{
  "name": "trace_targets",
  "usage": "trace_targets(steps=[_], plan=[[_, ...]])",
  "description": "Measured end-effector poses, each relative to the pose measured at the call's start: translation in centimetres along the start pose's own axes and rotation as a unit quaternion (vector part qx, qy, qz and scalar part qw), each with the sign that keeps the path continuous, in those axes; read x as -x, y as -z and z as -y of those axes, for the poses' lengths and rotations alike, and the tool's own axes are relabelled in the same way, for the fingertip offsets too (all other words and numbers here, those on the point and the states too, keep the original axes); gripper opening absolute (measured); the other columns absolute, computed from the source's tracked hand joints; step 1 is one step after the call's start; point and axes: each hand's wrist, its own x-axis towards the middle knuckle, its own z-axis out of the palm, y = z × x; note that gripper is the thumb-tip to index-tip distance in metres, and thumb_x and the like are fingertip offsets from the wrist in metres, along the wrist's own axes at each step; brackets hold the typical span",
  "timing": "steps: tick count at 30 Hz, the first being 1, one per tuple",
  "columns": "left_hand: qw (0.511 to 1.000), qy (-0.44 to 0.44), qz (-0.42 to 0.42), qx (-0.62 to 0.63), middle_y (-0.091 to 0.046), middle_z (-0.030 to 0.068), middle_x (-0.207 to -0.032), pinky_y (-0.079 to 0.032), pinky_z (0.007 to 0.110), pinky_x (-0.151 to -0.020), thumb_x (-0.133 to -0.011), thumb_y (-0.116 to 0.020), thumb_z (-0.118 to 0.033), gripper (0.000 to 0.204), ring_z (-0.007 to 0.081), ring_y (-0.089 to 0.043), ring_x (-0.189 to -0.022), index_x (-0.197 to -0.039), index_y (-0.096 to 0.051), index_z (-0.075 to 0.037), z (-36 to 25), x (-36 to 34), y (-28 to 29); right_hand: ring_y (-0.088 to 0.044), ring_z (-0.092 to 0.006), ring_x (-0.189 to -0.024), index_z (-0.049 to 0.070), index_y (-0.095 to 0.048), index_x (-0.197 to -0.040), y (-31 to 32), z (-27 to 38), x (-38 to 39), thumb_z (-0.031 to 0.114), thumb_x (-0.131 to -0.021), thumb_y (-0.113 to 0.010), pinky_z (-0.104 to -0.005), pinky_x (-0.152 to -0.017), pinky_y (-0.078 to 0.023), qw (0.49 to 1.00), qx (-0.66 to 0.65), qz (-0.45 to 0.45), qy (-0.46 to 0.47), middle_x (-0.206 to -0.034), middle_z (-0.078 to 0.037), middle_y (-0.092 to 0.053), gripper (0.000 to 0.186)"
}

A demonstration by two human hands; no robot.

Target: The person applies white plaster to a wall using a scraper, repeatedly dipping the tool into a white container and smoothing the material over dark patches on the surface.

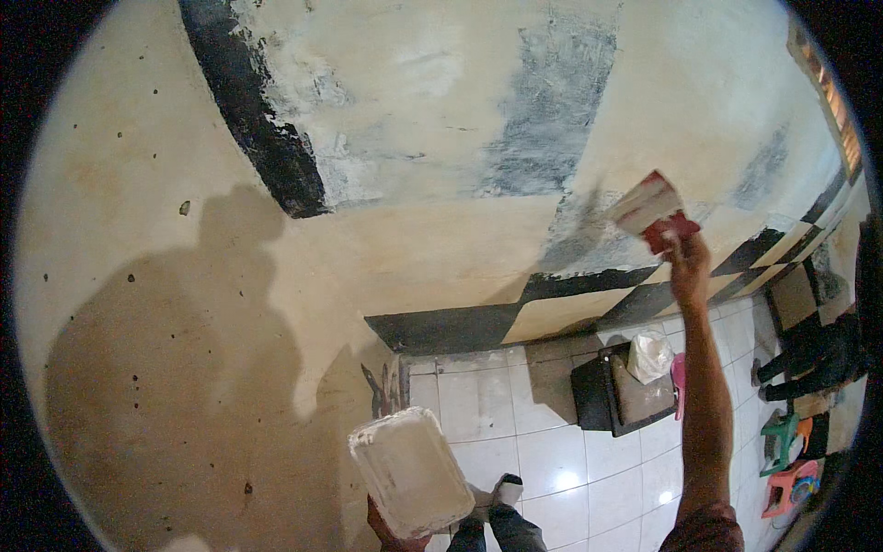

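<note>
My right hand (686, 265) is closed round the red handle of a wide putty spreader (647, 205), raised at the wall (414, 253). White filler smears the spreader's blade; whether its edge touches the wall I cannot tell. Low down on the left, my left hand (394, 538) holds a shallow rectangular tray (411, 469) from beneath, its fingers mostly hidden. Whitish paste coats the tray's inside and rim. Behind the spreader, the cream wall has black painted patches, some covered by thin white smears.
A black box-like stand (598, 396) with a white bag (650, 356) on top is on the tiled floor. Long tools lean in the corner (379, 386). Farther right are a green stool (782, 442), a coral stool (782, 488) and another person's dark-clad legs (809, 359).
</note>
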Motion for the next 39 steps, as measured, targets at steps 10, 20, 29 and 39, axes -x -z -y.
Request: trace_targets(steps=[10,20,29,39], plan=[[0.999,-0.044,-0.013,-0.024,-0.045,0.011,-0.14,-0.041,0.056,-0.1,-0.093,-0.045,-0.047,0.06,0.0344,-0.045,-0.126,-0.143,-0.036,-0.013,-1.2,0.3,1.5,-0.066,-0.0368,-0.075,0.009,-0.06,-0.102,-31.2,7.5,8.1,0.018,-0.09,-0.058,-0.0472,-0.066,-0.052,0.966,0.095,0.227,0.082,-0.088,-0.017,-0.068,0.015],[0.98,-0.061,0.03,-0.189,-0.044,0.0115,-0.141,-0.042,0.055,-0.1,-0.094,-0.044,-0.045,0.06,0.0345,-0.045,-0.128,-0.143,-0.035,-0.012,0.4,-0.1,0.4,-0.066,-0.0215,-0.093,0.001,-0.06,-0.112,-4.3,-6.3,-1.6,0.006,-0.092,-0.048,-0.0339,-0.082,-0.052,0.996,0.055,0.042,-0.057,-0.101,-0.012,-0.068,0.024],[0.999,0.035,0.02,-0.006,-0.043,0.0108,-0.143,-0.038,0.058,-0.103,-0.093,-0.041,-0.049,0.062,0.0364,-0.044,-0.127,-0.144,-0.035,-0.014,1.4,-0.3,-3.2,-0.065,-0.0201,-0.09,0.0,-0.063,-0.11,-1.3,-3.1,5.5,0.019,-0.089,-0.063,-0.0339,-0.08,-0.051,0.99,-0.089,0.048,-0.094,-0.099,-0.01,-0.069,0.028],[1.0,0.001,0.02,0.014,-0.042,0.0101,-0.143,-0.039,0.054,-0.104,-0.095,-0.036,-0.048,0.06,0.0337,-0.045,-0.127,-0.144,-0.036,-0.013,0.8,0.0,1.8,-0.06,-0.0138,-0.071,0.006,-0.065,-0.096,-20.2,-1.7,16.1,0.02,-0.091,-0.057,-0.0262,-0.056,-0.045,0.812,-0.407,0.085,-0.409,-0.088,-0.008,-0.068,0.017]])
